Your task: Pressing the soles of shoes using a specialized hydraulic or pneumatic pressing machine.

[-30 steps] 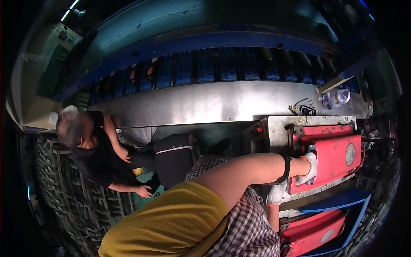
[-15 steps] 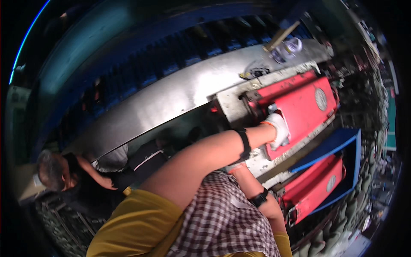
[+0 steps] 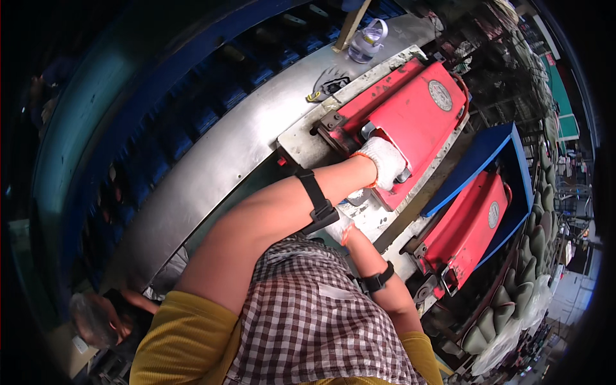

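Note:
My left hand (image 3: 385,163), in a white knit glove with an orange cuff, reaches to the near end of a red machine (image 3: 420,115) with a round dial. It touches the edge beside a metal part there, its fingers mostly hidden by the glove's back and the machine. My right hand (image 3: 339,227), also in a white glove, is lower and nearer my body, beside the machine's pale base (image 3: 375,215). My left forearm and its black strap cover part of it, so its fingers do not show clearly.
A second red machine (image 3: 471,221) stands at the right inside a blue guard (image 3: 497,154). Along the left curves a metal counter (image 3: 218,151) bearing a clear jug (image 3: 367,43) and a dark small item (image 3: 333,86). Dark curved pads (image 3: 529,256) hang at the far right. Another person (image 3: 96,321) is at lower left.
The view has shifted, so the machines and counter sit further left in the picture, and the blur is gone. My left hand stays at the red machine's near end; more of my right glove shows.

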